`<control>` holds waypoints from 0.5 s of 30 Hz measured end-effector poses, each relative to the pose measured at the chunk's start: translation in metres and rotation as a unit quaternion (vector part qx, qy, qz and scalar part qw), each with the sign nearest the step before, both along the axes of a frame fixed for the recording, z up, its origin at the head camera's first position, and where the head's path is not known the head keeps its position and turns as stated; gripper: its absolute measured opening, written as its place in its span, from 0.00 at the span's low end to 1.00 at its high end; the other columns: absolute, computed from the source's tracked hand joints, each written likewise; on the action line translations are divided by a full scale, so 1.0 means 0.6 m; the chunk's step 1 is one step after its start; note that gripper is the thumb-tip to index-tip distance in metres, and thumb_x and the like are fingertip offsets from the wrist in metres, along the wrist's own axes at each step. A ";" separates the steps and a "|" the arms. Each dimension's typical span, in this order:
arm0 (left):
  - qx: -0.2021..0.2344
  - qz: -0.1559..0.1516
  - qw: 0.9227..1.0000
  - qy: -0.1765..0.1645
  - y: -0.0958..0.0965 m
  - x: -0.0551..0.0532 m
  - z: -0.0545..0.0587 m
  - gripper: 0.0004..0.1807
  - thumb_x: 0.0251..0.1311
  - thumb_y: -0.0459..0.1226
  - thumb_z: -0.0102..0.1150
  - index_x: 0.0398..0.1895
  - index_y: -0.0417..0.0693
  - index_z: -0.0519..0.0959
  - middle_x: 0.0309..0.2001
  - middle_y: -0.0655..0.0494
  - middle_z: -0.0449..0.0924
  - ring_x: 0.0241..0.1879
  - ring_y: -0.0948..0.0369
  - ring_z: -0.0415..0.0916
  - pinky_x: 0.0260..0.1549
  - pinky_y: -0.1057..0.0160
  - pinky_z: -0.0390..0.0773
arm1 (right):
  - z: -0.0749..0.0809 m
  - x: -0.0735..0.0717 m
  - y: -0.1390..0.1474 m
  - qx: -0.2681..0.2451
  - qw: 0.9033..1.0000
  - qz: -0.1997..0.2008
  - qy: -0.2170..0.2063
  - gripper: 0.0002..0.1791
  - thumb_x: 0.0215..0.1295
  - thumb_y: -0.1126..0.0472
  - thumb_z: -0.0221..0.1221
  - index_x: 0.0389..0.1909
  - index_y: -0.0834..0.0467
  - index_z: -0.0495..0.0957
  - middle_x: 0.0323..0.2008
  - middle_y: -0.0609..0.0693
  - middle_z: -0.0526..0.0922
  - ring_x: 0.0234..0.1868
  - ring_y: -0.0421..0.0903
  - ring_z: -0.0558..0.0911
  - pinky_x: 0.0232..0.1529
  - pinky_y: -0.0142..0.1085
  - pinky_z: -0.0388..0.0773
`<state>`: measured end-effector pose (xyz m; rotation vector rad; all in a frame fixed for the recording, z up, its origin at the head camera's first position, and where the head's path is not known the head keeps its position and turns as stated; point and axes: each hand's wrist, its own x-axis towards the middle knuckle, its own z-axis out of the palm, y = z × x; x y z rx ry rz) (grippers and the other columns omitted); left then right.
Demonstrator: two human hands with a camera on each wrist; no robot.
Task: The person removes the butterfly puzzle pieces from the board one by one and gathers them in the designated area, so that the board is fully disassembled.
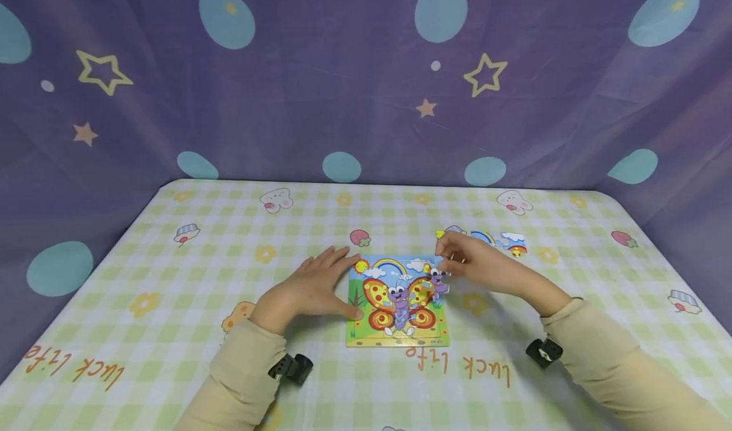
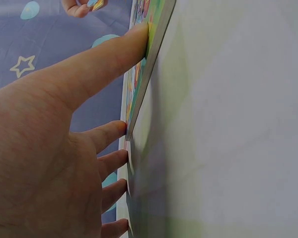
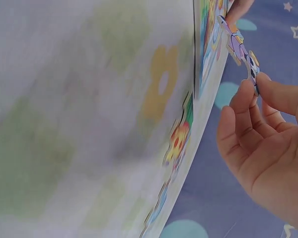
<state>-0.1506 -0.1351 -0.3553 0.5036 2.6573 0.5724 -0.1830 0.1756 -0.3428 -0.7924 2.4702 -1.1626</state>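
A square butterfly jigsaw puzzle board (image 1: 374, 341) lies flat on the table. My left hand (image 1: 305, 294) rests at its left side, fingers spread, with the thumb on the board's left edge and the index fingertip at the upper left corner. Over the board's right edge, my right hand (image 1: 480, 262) pinches a puzzle piece (image 3: 242, 52) between thumb and fingertips. That piece shows a purple body and cartoon eyes, and it hangs tilted above the board. The printed butterfly is partly hidden behind it.
Several loose puzzle pieces (image 1: 515, 243) lie behind and right of the board, some partly hidden by my right hand. A green checked tablecloth (image 1: 194, 278) covers the table. Behind stands a purple curtain (image 1: 309, 100) with stars and ovals.
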 end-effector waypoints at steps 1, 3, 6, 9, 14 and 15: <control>0.000 0.000 1.000 0.000 0.000 0.000 0.000 0.57 0.47 0.58 0.73 0.78 0.51 0.54 0.79 0.47 0.44 0.77 0.46 0.37 0.73 0.39 0.40 | 0.001 -0.001 0.005 0.001 1.000 0.000 0.002 0.07 0.70 0.69 0.58 0.44 0.65 0.71 0.36 0.52 0.78 0.37 0.51 0.80 0.38 0.40 0.81; 0.001 0.000 1.000 -0.001 0.000 -0.001 0.000 0.57 0.47 0.58 0.73 0.78 0.52 0.54 0.79 0.47 0.44 0.77 0.46 0.37 0.73 0.39 0.40 | 0.002 -0.003 0.016 0.003 1.000 0.000 0.005 0.06 0.70 0.68 0.58 0.43 0.64 0.71 0.36 0.52 0.79 0.36 0.51 0.80 0.37 0.40 0.82; 0.000 0.000 1.000 -0.002 -0.001 -0.001 0.000 0.57 0.48 0.58 0.72 0.79 0.52 0.54 0.79 0.48 0.44 0.77 0.47 0.36 0.73 0.40 0.39 | 0.005 -0.007 0.032 0.006 1.000 -0.005 0.008 0.06 0.70 0.68 0.58 0.43 0.63 0.72 0.36 0.53 0.80 0.35 0.51 0.81 0.37 0.42 0.81; 0.000 -0.001 1.000 -0.002 0.000 -0.001 -0.001 0.57 0.48 0.58 0.72 0.79 0.52 0.54 0.79 0.48 0.43 0.77 0.47 0.36 0.73 0.40 0.39 | 0.007 -0.011 0.050 0.015 1.000 -0.016 0.014 0.06 0.70 0.68 0.58 0.43 0.64 0.72 0.37 0.53 0.80 0.35 0.50 0.81 0.36 0.40 0.81; 0.000 -0.001 1.000 0.000 -0.001 -0.001 -0.001 0.57 0.47 0.58 0.73 0.78 0.52 0.54 0.79 0.48 0.44 0.77 0.46 0.37 0.73 0.39 0.40 | 0.009 -0.023 0.079 0.053 0.998 -0.030 0.025 0.06 0.69 0.69 0.59 0.44 0.64 0.73 0.37 0.53 0.82 0.36 0.48 0.80 0.35 0.36 0.80; 0.000 -0.001 1.000 0.001 -0.001 -0.001 -0.001 0.57 0.47 0.58 0.73 0.78 0.52 0.54 0.79 0.48 0.44 0.77 0.46 0.37 0.73 0.39 0.40 | 0.009 -0.025 0.085 0.062 0.997 -0.033 0.026 0.07 0.68 0.69 0.59 0.44 0.64 0.74 0.37 0.53 0.82 0.36 0.47 0.80 0.35 0.36 0.79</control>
